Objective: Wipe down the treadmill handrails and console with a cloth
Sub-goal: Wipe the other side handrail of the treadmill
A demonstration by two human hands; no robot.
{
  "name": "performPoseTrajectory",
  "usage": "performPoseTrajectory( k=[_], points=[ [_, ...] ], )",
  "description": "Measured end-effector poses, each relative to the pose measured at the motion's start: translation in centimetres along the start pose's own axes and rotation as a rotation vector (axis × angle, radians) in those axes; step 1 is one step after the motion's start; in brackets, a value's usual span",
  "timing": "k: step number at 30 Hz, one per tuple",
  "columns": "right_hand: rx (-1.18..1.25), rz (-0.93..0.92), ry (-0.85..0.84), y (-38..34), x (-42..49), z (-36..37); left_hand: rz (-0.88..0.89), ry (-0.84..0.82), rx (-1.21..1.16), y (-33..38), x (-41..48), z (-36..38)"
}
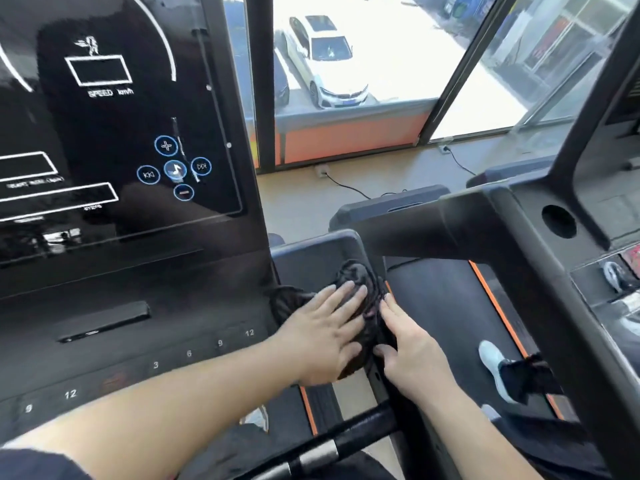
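A dark crumpled cloth [356, 275] lies on the right side arm [311, 258] of the treadmill, beside the black console [121, 133]. My left hand [325, 327] presses flat on the cloth with fingers spread. My right hand [412, 341] rests at the cloth's right edge, with the thumb and fingertips touching its folds. The console's glossy screen shows a speed box and round blue buttons. Below it a dark panel [138, 358] carries the numbers 3, 6, 9, 12. A black handrail bar with a metal grip section [318, 455] runs across the bottom.
A neighbouring treadmill stands to the right with its belt [450, 323], orange edge strip and wide grey frame [519, 237]. A person's white shoe [493, 365] is on that belt. Ahead are window posts [259, 81], floor sockets with cables, and a white car outside.
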State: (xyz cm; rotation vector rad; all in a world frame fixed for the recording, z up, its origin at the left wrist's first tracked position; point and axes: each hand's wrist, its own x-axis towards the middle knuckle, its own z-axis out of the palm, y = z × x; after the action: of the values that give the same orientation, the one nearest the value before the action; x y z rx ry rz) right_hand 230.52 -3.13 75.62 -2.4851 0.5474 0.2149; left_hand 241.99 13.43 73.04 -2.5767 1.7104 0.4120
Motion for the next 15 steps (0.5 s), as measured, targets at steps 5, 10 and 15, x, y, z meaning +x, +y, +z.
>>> performPoseTrajectory(
  k=[5, 10, 15],
  points=[
    [0.138, 0.07, 0.175, 0.9, -0.8, 0.4, -0.395, 0.035, -0.148, -5.8, 5.4, -2.7],
    [0.303, 0.193, 0.42, 2.5, -3.2, 0.4, -0.159, 0.035, -0.055, -2.2, 3.0, -1.3],
    [0.349, 0.297, 0.388, 2.8, -4.2, 0.7, -0.103, 0.009, -0.059, -6.3, 8.2, -3.6]
  ],
)
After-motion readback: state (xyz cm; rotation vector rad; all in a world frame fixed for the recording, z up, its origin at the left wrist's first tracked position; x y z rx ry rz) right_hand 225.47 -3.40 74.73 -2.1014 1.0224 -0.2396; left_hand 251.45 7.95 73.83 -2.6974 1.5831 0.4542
